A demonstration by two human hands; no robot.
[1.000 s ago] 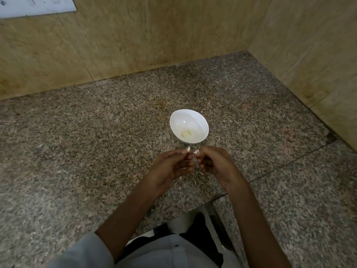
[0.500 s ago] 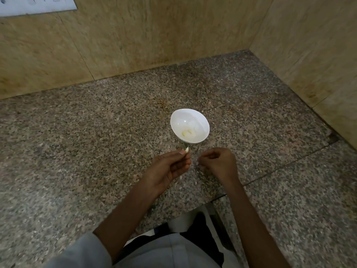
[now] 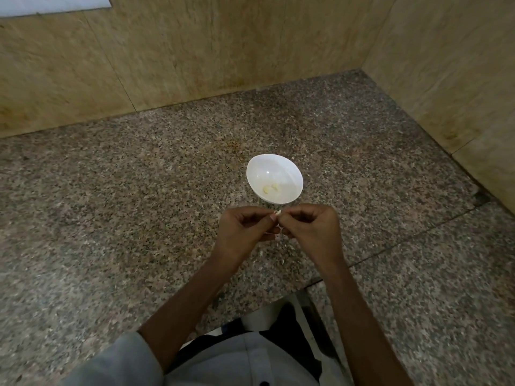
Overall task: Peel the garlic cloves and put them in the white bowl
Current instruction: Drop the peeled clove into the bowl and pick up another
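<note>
Since half a second ago the hands have been brought back together: the right hand [image 3: 312, 229], then held apart with its fingers curled, is now met with the left hand [image 3: 243, 232] fingertip to fingertip. The camera has also been tipped slightly, so that the white bowl [image 3: 287, 168] is seen a little lower in the view.

One garlic clove [image 3: 277, 212] is pinched between the two hands, just at the 6 o'clock side of the bowl and apart from its rim. Only its pale tip is shown above the thumbs; the rest is hidden by the fingers. Both hands are closed on it, each with thumb and forefinger at the clove and the other fingers curled under. A second pale sliver is seen lower between the fingers; whether it is skin or clove cannot be told.

Two peeled cloves [image 3: 271, 188] are lain side by side, touching, on the bowl's floor, toward its 6 o'clock side. The bowl is set upright on the granite counter [image 3: 111, 218].

Small flakes of skin [image 3: 282, 262] are scattered on the counter at 6 o'clock from the hands. The counter is bounded by tiled walls [image 3: 195, 51] at 12 and 3 o'clock, and a white plate [image 3: 53, 5] is fixed to the wall at 11 o'clock. A grey shirt [image 3: 237, 363] is seen at the lower edge.
</note>
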